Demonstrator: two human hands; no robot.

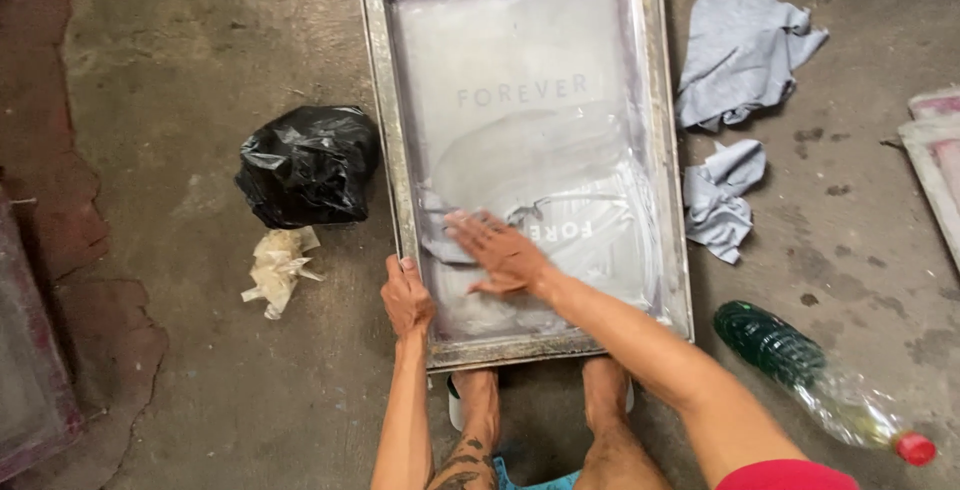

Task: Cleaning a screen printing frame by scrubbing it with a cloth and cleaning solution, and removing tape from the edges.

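Observation:
A large metal-framed printing screen lies flat on the concrete floor in front of me, its grey mesh wet and smeared in the lower half. My left hand grips the frame's near left corner. My right hand lies flat on the mesh, fingers spread, pressing a grey cloth that shows at its left side. My feet stand just below the frame's near edge.
A tied black plastic bag and a crumpled pale wrapper lie left of the frame. Two grey rags lie to its right. A green plastic bottle with a red cap lies at bottom right. Other frames show at both edges.

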